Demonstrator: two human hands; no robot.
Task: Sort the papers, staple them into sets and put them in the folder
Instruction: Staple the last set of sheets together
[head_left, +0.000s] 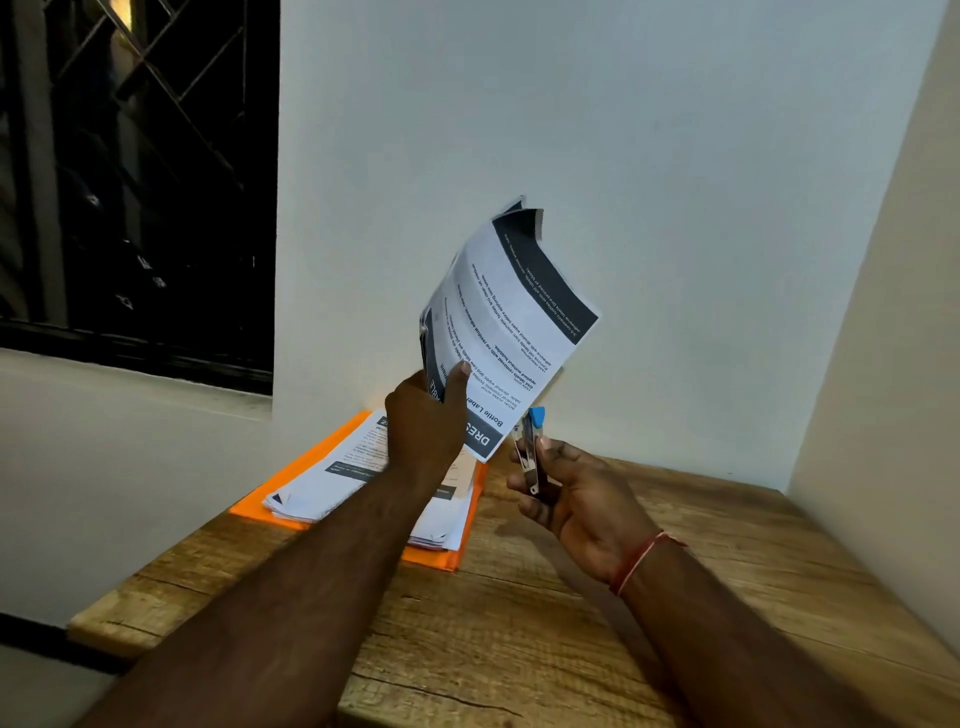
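- Our left hand (423, 428) pinches a sheaf of papers (511, 322) above the orange folder (254, 506), long axis near upright, leaning right, heading lowest.
- Right of the folder, our right hand (576, 501) grips a stapler (531, 447), blue end pointing up.

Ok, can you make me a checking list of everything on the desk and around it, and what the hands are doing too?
Surface: wooden table, with grain and cracks showing.
Job's things: orange folder lies flat at the table's back left. A pile of papers rests on it. The held papers are raised, print facing the camera. The stapler, blue at one end, is by their lower corner; whether it touches them is unclear.
Clutter: nothing seen.
Hands: left hand grips the held papers near the bottom. Right hand holds the stapler and has a red thread on its wrist.
Cables: nothing seen.
Surroundings: white wall behind; dark window with a grille at the left.
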